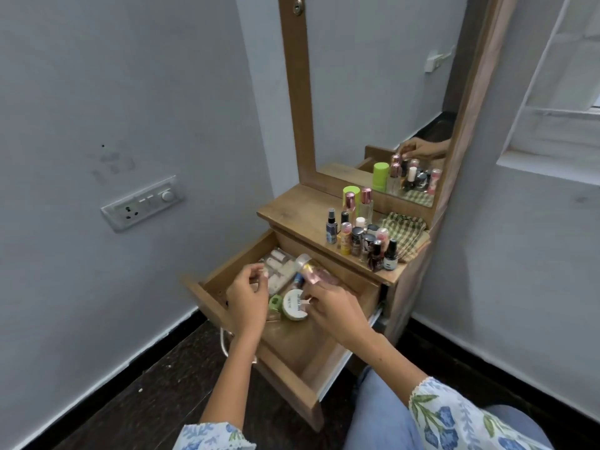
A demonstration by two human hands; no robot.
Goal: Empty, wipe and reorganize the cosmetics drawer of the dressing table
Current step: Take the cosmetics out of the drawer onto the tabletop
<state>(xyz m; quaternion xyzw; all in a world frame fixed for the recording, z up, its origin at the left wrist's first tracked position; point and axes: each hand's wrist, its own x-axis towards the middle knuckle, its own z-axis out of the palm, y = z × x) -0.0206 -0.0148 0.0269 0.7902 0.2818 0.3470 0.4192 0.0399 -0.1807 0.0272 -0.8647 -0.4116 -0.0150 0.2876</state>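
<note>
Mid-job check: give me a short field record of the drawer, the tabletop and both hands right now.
drawer: open, front part bare wood, items left at the back
in drawer: round tin, green item, clear pouch of tubes
tabletop: cluster of bottles standing upright, checked cloth beside them
left hand: over the drawer, fingers curled; what it holds cannot be told
right hand: reaching into the drawer, holds a small bottle
stage: emptying not finished
</note>
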